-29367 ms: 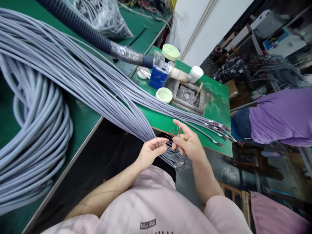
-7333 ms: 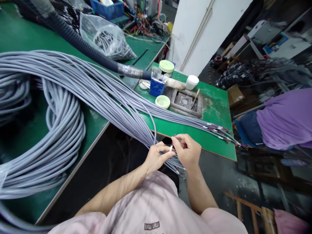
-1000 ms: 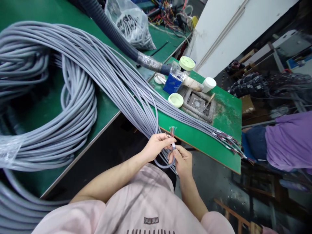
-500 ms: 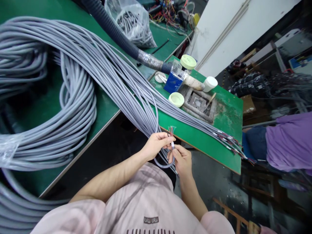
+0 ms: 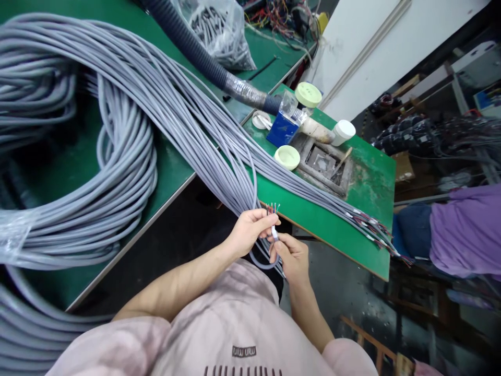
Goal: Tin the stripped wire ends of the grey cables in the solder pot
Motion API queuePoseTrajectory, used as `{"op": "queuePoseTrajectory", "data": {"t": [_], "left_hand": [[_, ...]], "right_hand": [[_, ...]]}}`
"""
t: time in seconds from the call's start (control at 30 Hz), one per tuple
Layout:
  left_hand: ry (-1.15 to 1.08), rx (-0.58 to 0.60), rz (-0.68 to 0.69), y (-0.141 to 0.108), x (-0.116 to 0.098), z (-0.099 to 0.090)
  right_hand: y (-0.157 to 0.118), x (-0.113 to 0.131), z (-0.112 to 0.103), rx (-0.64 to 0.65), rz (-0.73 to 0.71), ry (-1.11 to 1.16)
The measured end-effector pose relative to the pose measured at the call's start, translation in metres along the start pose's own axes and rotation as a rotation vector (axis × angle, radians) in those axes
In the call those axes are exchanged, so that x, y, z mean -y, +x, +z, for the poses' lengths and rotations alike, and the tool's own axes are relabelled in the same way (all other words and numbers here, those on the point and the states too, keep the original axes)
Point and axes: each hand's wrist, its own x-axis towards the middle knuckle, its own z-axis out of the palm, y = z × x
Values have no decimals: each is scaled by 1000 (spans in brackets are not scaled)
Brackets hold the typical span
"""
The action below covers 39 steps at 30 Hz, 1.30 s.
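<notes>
The left hand (image 5: 256, 230) pinches a fan of thin red, dark and pale-tipped wires (image 5: 273, 208) where they leave a short white sleeve (image 5: 274, 233). The right hand (image 5: 293, 256), fingers curled, grips the bendy grey round cable (image 5: 264, 266) just below that sleeve. This cable end is held in the air in front of the pink shirt, near the edge of the green rectangular bench (image 5: 313, 216), and loops back toward the thick bundle of grey cables (image 5: 195, 146).

The wires look fine enough to bend or splay if the left hand pinches unevenly, and a twist between the hands could strain them at the sleeve. If the sleeve is loose, it might slide along the grey cable. The tight loop may spring back if the right hand's grip slackens, and a tug on the bundle could pull the held end away or drag the row of stripped cable ends (image 5: 370, 228) that overhangs the bench.

The left thumb and fingers cover the roots of the wires, so their count and order cannot be made out. The right palm is hidden, and lower cable ends disappear behind that hand. The left frame edge cuts off the large grey coils (image 5: 129, 141).
</notes>
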Motion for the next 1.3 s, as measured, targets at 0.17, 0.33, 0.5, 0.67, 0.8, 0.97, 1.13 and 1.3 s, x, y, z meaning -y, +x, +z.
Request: {"op": "queuePoseTrajectory", "data": {"t": [0.17, 0.33, 0.5, 0.67, 0.8, 0.97, 1.13, 1.3], "left_hand": [[-26, -4, -10, -1, 0, 0], [-4, -1, -33, 0, 1, -1], [-27, 14, -33, 1, 2, -2], [-49, 19, -32, 1, 1, -2], [-72, 41, -34, 1, 2, -2], [-85, 40, -31, 1, 2, -1], [-90, 32, -33, 1, 1, 1], [-96, 31, -40, 1, 3, 1]], "right_hand": [[0, -2, -1, 19, -7, 10], [0, -2, -2, 17, 14, -11], [1, -2, -2, 4, 15, -12], [1, -5, -2, 8, 13, 1], [1, -7, -2, 14, 7, 35], [1, -9, -2, 17, 5, 78], [1, -14, -3, 18, 12, 94], [1, -14, -3, 21, 3, 111]]}}
